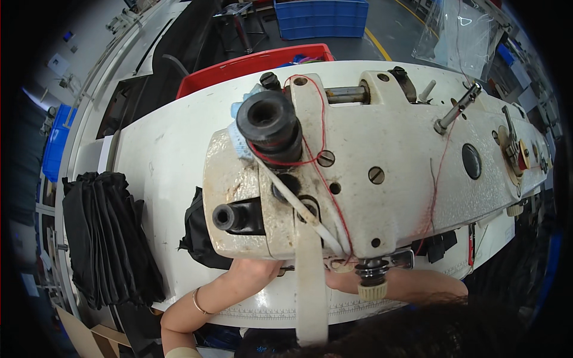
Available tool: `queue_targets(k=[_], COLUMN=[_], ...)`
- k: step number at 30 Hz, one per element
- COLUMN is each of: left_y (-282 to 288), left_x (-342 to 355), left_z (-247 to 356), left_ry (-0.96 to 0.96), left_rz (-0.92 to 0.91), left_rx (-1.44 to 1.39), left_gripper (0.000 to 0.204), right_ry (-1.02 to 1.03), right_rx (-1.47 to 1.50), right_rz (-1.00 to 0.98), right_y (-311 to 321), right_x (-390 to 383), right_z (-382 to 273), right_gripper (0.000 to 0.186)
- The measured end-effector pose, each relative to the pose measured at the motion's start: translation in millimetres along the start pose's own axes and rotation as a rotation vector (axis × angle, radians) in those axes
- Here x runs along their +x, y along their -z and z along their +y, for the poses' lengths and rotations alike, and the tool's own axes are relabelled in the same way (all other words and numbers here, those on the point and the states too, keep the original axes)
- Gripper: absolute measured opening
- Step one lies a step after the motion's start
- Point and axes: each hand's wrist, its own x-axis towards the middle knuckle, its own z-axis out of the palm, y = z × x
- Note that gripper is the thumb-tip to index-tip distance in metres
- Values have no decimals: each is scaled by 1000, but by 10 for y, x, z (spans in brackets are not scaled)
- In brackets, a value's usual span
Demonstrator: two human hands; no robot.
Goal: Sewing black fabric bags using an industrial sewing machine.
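Observation:
A cream-coloured sewing machine [382, 137] fills the middle of the view, its head between me and my work. My left hand [256, 271] reaches under the left end of the machine head, and its fingers are hidden. From the right comes my right hand [341, 280], also mostly covered by the machine, so what either one holds does not show. Black fabric [202, 235] sticks out beyond the machine head, close to my left hand. Red thread [324, 119] winds around the black knob [268, 122] on top. A pale strap [311, 292] hangs down in front.
On the left lies a thick stack of folded black fabric pieces [107, 238]. The white table [158, 143] has a ruler strip [239, 313] along its near edge. Behind it stand a red bin [239, 67] and a blue crate [322, 21]. More black fabric [439, 246] lies at right.

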Motion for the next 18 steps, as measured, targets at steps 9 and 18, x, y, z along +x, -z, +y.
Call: queue_targets(k=[9,18], left_y=[-38,-58], left_x=[-55,-72], left_z=[-5,-33], left_ry=[100,100], left_rz=[-14,-48], left_rx=[-132,-146], left_gripper=[37,37], right_ry=[6,3], right_rx=[21,49], right_rz=[-91,-55], right_y=[21,32], right_x=[28,53], right_z=[-23,-21], right_gripper=[8,8])
